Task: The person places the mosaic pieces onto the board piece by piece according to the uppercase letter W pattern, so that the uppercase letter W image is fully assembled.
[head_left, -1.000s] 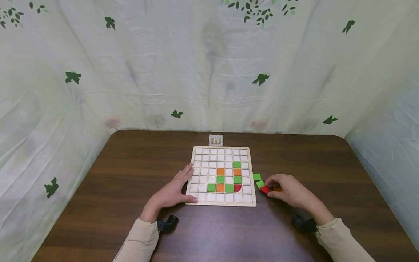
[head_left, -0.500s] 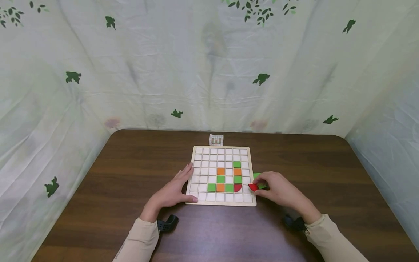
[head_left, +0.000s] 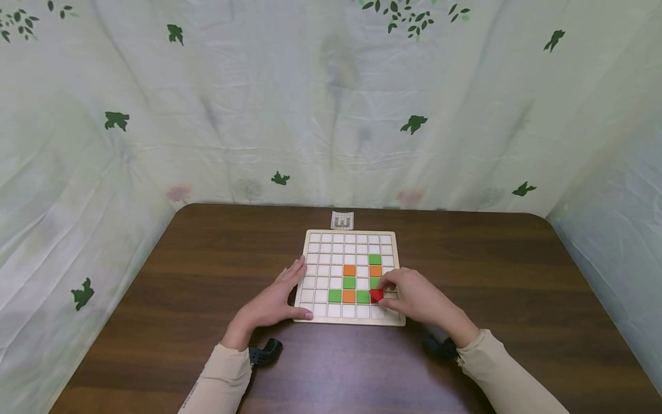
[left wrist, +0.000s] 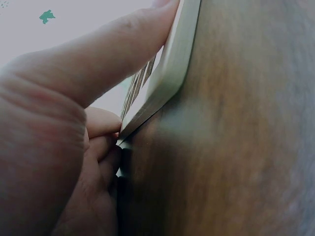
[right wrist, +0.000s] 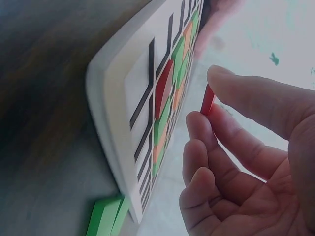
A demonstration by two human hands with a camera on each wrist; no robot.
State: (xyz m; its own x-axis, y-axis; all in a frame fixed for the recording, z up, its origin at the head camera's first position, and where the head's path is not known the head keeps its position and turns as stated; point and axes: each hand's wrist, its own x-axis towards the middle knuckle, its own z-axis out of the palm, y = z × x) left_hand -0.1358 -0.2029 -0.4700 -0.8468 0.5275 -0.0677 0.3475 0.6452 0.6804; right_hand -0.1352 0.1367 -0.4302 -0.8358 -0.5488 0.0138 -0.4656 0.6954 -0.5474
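Observation:
A pale wooden grid board [head_left: 351,323] lies on the table. My right hand [head_left: 423,296] pinches a small red tile [right wrist: 208,101] between thumb and fingertips, held above the board's right part. In the right wrist view another red tile [right wrist: 163,91] sits in a cell below it, apart from the held one. Green [head_left: 335,296] and orange tiles [head_left: 349,270] fill several cells, forming columns and a row. At the board's left edge, my left hand [head_left: 271,300] rests with fingers extended along the side and the thumb on the front left corner.
Loose green tiles [right wrist: 104,216] lie beside the board's right edge, hidden by the right hand in the head view. A small printed card [head_left: 342,221] lies behind the board. The brown table [head_left: 217,241] meets a white curtain [head_left: 233,115] at the back.
My right hand has picked the red tile from the loose tiles right of the board and carried it left over the grid. The left hand stays in place.

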